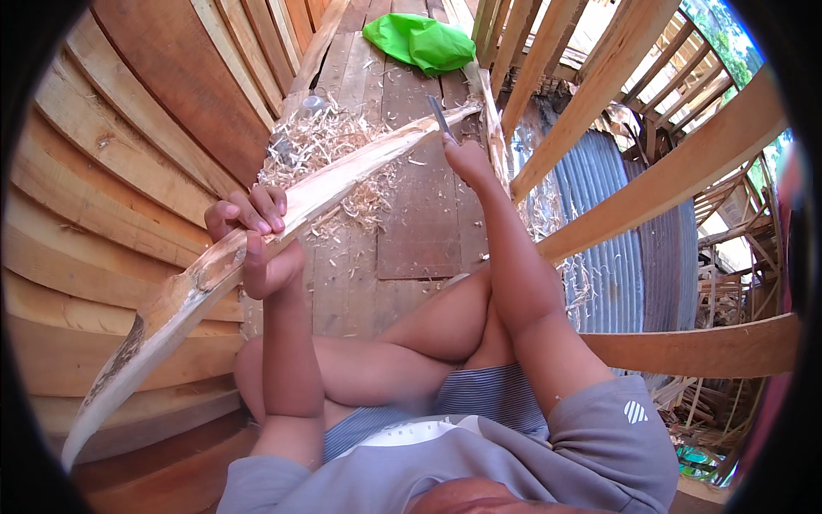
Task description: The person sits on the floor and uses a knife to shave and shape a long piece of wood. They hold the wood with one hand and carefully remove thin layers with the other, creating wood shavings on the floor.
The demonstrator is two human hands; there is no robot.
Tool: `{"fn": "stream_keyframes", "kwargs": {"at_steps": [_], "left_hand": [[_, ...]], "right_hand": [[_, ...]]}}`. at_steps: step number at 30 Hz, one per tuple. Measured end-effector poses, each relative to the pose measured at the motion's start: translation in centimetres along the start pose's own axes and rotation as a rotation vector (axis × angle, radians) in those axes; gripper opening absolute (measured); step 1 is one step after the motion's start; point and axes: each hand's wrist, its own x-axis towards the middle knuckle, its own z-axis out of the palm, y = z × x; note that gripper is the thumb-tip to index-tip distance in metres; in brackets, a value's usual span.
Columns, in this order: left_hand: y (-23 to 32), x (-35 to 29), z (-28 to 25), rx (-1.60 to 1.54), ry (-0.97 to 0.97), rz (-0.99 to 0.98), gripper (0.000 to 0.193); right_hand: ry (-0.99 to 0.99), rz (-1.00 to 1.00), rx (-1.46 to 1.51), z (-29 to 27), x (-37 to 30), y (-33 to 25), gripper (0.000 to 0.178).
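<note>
A long, pale, partly peeled wooden pole (342, 176) slants across me, from low on the left up to the far middle. Its near end curves and tapers, with dark rough bark left on one patch. My left hand (257, 224) is closed round the pole near its middle, fingers over the top and thumb on the near side. In my right hand (468, 163) is a knife, gripped in a closed fist that hides its handle. The narrow grey knife blade (437, 113) points up and away, beside the pole's far end. Whether blade and wood touch, I cannot tell.
Curly wood shavings (330, 141) lie heaped on the plank floor (419, 244), near a small clear container (311, 104). A bright green cloth or bag (419, 43) lies at the far end. Board walls (128, 201) rise on the left; wooden slats (668, 176) and corrugated metal (604, 231) stand right.
</note>
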Motion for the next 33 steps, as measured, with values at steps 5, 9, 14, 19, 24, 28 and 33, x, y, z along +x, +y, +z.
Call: {"fn": "stream_keyframes", "kwargs": {"at_steps": [5, 9, 14, 19, 24, 28, 33], "left_hand": [[0.3, 0.3, -0.4, 0.027, -0.025, -0.043, 0.034], [0.8, 0.3, -0.4, 0.016, -0.035, -0.076, 0.029], [0.7, -0.1, -0.2, 0.016, 0.011, -0.089, 0.026], [1.1, 0.1, -0.3, 0.037, 0.020, -0.071, 0.024], [0.7, 0.3, 0.1, 0.040, 0.020, -0.068, 0.023], [1.0, 0.1, 0.2, 0.041, 0.005, -0.068, 0.023], [1.3, 0.3, -0.1, 0.048, 0.008, -0.057, 0.023]], "right_hand": [[0.124, -0.150, -0.093, 0.9, 0.9, 1.1, 0.061], [-0.222, 0.168, 0.371, -1.1, 0.5, 0.4, 0.050], [-0.249, 0.193, 0.414, -1.0, 0.4, 0.3, 0.050], [-0.293, 0.213, 0.475, -0.2, -2.3, -2.6, 0.053], [-0.290, 0.327, 0.585, -0.6, 0.4, -1.2, 0.049], [-0.385, 0.436, 0.701, -1.1, -0.1, -1.4, 0.043], [-0.440, 0.416, 0.821, -0.7, -3.8, -5.0, 0.037]]}}
